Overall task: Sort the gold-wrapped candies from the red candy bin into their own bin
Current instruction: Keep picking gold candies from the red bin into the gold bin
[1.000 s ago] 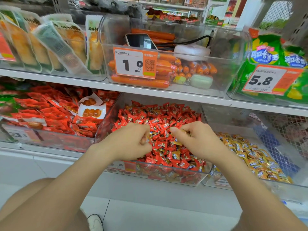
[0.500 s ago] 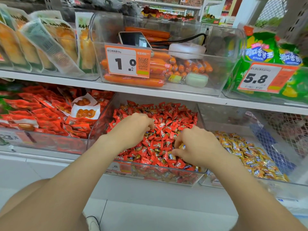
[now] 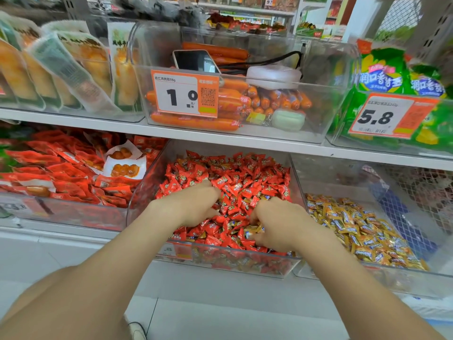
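since the hands parted, right hand (image 3: 277, 224) fingers pinch gold-wrapped candies (image 3: 253, 231) while left hand (image 3: 196, 204) fingers burrow, grip unclear.

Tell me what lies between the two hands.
Red candies fill the gap between left hand and right hand, a few gold-wrapped candies among them, per head view.

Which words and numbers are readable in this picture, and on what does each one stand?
"双汇鸡肉肠58g", "1.0": sausage price tag.
"5.8": right price tag.
"润口香甜王": green bags.
".8": front tag on the red candy bin, partly hidden.
Lower-left tag: blurred.
Red candies, gold-wrapped candies, QR code: too small to read.
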`<state>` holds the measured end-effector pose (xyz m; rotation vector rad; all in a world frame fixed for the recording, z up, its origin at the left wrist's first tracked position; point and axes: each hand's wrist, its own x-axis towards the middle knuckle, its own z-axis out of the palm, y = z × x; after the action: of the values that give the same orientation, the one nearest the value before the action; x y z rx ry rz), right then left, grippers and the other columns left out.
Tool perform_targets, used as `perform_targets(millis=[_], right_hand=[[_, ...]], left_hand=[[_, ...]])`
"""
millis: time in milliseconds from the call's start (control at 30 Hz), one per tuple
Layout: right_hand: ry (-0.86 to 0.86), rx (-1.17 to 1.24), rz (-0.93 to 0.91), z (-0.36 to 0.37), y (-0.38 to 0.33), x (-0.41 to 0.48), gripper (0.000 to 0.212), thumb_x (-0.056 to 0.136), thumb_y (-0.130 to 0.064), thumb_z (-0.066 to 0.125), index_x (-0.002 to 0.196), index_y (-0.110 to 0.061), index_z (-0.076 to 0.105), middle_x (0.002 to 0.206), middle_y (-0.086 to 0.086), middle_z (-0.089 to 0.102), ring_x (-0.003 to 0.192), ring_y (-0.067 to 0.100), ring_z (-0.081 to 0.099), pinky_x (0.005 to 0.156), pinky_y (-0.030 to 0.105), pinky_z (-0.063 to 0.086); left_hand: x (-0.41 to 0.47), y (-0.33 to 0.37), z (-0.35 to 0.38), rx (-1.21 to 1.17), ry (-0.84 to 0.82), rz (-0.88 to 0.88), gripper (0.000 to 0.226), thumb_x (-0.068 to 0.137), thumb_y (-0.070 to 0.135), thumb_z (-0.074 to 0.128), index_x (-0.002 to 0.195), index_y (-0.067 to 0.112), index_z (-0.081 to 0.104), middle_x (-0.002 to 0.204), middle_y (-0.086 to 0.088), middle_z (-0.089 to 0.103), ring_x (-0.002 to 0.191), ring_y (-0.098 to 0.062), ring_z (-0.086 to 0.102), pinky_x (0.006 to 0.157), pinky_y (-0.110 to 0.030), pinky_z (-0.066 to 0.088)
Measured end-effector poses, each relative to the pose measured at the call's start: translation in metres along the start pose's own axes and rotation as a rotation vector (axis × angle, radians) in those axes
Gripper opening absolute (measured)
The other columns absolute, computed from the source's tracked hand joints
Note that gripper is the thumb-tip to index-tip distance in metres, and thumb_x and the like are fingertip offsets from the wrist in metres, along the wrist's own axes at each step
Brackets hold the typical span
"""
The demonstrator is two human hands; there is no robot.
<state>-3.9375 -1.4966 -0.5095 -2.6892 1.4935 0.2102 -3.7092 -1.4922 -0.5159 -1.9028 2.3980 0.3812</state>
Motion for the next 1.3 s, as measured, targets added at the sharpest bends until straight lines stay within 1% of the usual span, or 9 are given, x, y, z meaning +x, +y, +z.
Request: perform_targets(millis=[233,400,567,667,867,1000,1100,1200,1300], right_hand=[[0.016,0.119,-0.025,-0.008,0.002,0.001,0.028,0.085,-0.041,0.075,0.11,-0.031,0.072,0.098,-0.006,0.065,0.102,0.024,0.063,0.074,0.036,0.049],[0.158,0.306,-0.064,-0.018,0.011,-0.005,0.016,0.088,-0.049,0.076,0.088,-0.034,0.071,0.067,-0.01,0.062,0.071,0.007,0.057,0.078,0.034,0.052],[0.164,0.461,-0.11,-0.029,0.021,-0.014,0.019,0.097,-0.053,0.068,0.1,-0.034,0.065,0.052,-0.007,0.058,0.05,0.008,0.051,0.053,0.017,0.032],[0.171,0.538,-0.113,-0.029,0.023,-0.017,0.022,0.099,-0.057,0.063,0.097,-0.035,0.063,0.05,-0.003,0.048,0.048,0.012,0.044,0.053,0.028,0.038],[0.13,0.87,-0.128,-0.043,0.021,-0.035,0.035,0.1,-0.053,0.064,0.085,-0.021,0.065,0.062,0.001,0.05,0.054,0.02,0.04,0.053,0.031,0.033],[0.095,1.167,0.006,-0.051,0.059,-0.061,0.042,0.101,-0.045,0.063,0.077,-0.012,0.06,0.066,0.009,0.046,0.058,0.021,0.033,0.048,0.025,0.024],[0.124,1.263,0.205,-0.039,0.106,-0.08,0.039,0.102,-0.04,0.065,0.08,-0.008,0.062,0.075,0.016,0.043,0.054,0.017,0.034,0.04,0.02,0.022],[0.264,0.935,0.501,-0.009,0.149,-0.089,0.049,0.099,-0.046,0.067,0.075,-0.004,0.063,0.063,0.015,0.057,0.05,0.027,0.048,0.045,0.03,0.045],[0.319,0.556,0.621,0.016,0.175,-0.095,0.036,0.097,-0.042,0.065,0.08,-0.01,0.064,0.069,0.011,0.071,0.071,0.032,0.068,0.072,0.045,0.059]], left_hand=[[-0.015,0.005,-0.004,-0.064,0.125,0.02,0.001,0.102,0.026,0.062,0.103,0.025,0.061,0.088,0.015,0.056,0.097,-0.018,0.061,0.081,-0.04,0.055],[-0.031,0.0,-0.005,-0.196,0.194,0.039,0.015,0.103,0.025,0.06,0.09,0.03,0.056,0.084,0.013,0.064,0.077,-0.009,0.063,0.069,-0.041,0.056],[-0.048,-0.003,-0.012,-0.419,0.282,0.091,0.014,0.108,0.03,0.054,0.095,0.026,0.052,0.085,0.005,0.064,0.068,-0.003,0.054,0.062,-0.025,0.043],[-0.053,0.001,-0.015,-0.559,0.325,0.064,0.013,0.108,0.031,0.05,0.096,0.026,0.049,0.07,-0.005,0.062,0.053,-0.015,0.043,0.052,-0.036,0.039],[-0.052,0.027,-0.017,-0.728,0.422,-0.008,0.025,0.107,0.03,0.052,0.089,0.017,0.064,0.051,0.016,0.046,0.046,-0.005,0.037,0.046,-0.02,0.032],[-0.056,0.048,-0.014,-0.997,0.296,-0.052,0.029,0.107,0.031,0.056,0.088,0.009,0.062,0.054,-0.001,0.059,0.041,-0.018,0.045,0.044,-0.026,0.034],[-0.061,0.079,-0.013,-1.25,0.273,-0.039,0.025,0.106,0.025,0.059,0.094,0.006,0.069,0.073,-0.009,0.061,0.055,-0.025,0.061,0.042,-0.029,0.041],[-0.056,0.123,-0.017,-1.455,0.208,-0.004,0.024,0.106,0.021,0.061,0.099,0.001,0.071,0.084,-0.008,0.063,0.062,-0.02,0.058,0.043,-0.027,0.04],[-0.035,0.169,-0.016,-1.463,0.083,-0.02,0.019,0.106,0.019,0.059,0.099,0.006,0.072,0.073,-0.002,0.05,0.057,-0.014,0.037,0.042,-0.022,0.027]])
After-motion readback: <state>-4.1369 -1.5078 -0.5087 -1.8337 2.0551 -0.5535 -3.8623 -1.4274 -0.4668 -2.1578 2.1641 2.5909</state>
